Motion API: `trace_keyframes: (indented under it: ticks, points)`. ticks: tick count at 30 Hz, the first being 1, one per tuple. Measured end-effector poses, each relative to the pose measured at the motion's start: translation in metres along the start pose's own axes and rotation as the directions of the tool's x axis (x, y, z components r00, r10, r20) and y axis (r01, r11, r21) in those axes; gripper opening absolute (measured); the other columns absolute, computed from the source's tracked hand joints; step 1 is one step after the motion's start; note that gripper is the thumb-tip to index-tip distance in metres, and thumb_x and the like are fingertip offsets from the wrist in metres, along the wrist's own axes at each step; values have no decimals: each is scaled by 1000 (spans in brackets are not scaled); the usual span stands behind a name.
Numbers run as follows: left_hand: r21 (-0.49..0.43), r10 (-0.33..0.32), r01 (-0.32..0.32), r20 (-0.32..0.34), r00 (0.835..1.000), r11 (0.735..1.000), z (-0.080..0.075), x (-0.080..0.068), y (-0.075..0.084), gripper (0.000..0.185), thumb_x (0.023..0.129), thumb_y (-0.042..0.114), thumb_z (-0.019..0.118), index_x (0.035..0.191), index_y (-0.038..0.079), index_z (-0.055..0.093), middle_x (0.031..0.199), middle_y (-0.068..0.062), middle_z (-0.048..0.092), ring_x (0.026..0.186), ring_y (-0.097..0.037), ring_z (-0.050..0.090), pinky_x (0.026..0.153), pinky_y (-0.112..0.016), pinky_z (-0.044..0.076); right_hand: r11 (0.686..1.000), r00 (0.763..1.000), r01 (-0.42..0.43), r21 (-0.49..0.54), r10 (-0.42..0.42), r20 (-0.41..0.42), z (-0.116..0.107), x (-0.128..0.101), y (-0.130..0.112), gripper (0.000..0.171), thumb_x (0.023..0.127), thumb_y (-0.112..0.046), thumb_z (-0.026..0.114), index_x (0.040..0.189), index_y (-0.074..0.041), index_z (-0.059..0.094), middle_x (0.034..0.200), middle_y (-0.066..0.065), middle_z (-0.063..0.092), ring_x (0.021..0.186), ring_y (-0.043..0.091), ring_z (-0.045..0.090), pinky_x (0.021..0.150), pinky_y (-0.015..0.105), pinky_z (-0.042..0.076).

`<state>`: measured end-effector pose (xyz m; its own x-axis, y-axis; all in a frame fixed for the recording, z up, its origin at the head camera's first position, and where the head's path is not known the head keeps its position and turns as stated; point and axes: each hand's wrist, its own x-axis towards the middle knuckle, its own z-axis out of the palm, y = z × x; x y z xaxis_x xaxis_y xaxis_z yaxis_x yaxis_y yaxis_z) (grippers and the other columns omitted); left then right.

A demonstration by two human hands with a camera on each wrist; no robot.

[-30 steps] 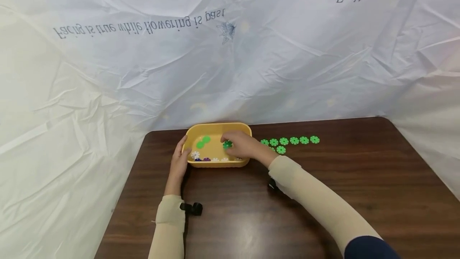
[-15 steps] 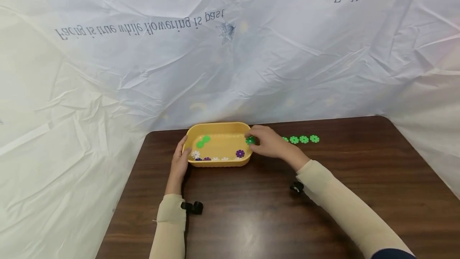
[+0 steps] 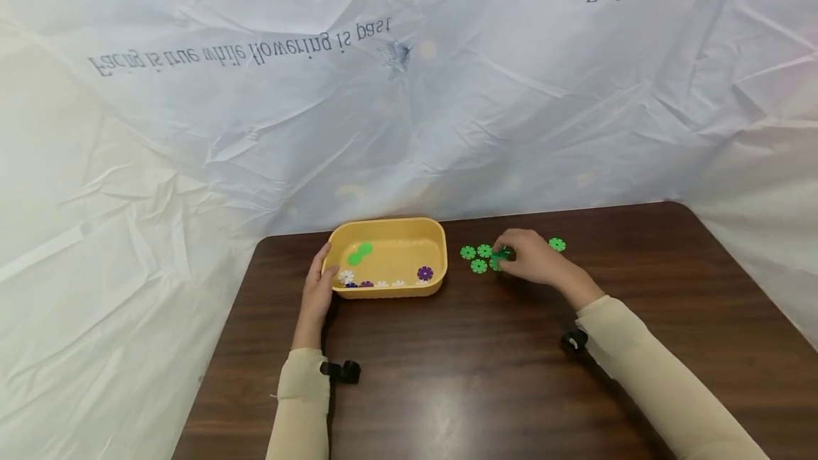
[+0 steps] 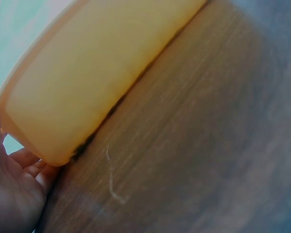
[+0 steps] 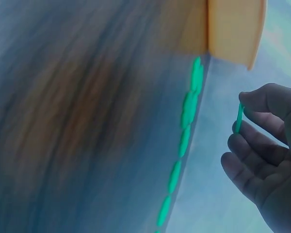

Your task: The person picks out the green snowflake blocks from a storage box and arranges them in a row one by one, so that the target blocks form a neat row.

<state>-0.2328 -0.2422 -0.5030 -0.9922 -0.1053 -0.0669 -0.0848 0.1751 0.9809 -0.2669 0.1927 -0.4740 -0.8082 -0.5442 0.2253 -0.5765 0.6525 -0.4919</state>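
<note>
A shallow yellow plastic tray sits near the table's back edge. My left hand grips its left end, thumb by the rim; the left wrist view shows curled fingers at the tray's corner. Between thumb and fingertips, my right hand pinches a green notched plastic disc, edge-on in the right wrist view. That hand is above a group of green notched discs lying right of the tray, and it hides some of them. Another green disc lies just right of the hand.
Inside the tray are two light green discs, a purple disc, a white disc and several more along the front wall. A white printed sheet hangs behind the dark wooden table.
My right hand has lifted the green disc out of the tray and carried it right, over the discs on the table. The purple disc is uncovered. My left hand stays on the tray.
</note>
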Motion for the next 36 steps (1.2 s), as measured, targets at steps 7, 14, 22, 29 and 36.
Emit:
trace_keyframes:
  ticks: [7,14,22,29,36]
  points:
    - [14,4,-4,2,1000,1000,0,-4,3,54,103,18,45,155,22,33,161,-2,24,147,-24,21,118,-49,19,998,998,-48,-41,49,35,-1,-12,16,15,85,-4,71,100,-4,71,101,9,64,79,19,57,69,38,49]
    - [12,-4,4,11,1000,1000,0,-6,0,54,103,19,46,155,22,32,162,-2,23,148,-26,19,117,-52,19,995,993,-89,-55,93,69,2,-19,25,11,85,-3,73,91,-9,66,94,4,59,73,15,49,66,35,45]
    - [12,0,0,5,1000,1000,1,-4,2,53,104,20,45,155,22,32,161,-1,24,147,-24,20,117,-50,19,992,990,-104,-78,111,90,3,-18,30,13,84,-1,72,90,-11,67,91,2,67,72,13,52,67,36,46]
    - [20,-10,10,4,1000,1000,1,-4,3,54,103,20,45,155,22,32,162,-2,23,148,-25,20,117,-51,18,991,987,-118,-58,123,100,0,-18,29,11,86,0,70,89,-11,67,91,4,68,69,13,50,66,35,44]
    - [12,1,-1,1,1000,1000,0,-5,3,54,103,18,45,156,21,32,162,-4,22,148,-26,19,117,-51,19,991,993,-114,65,113,15,-23,2,0,8,90,-5,67,92,-13,68,96,4,70,72,15,54,72,39,45]
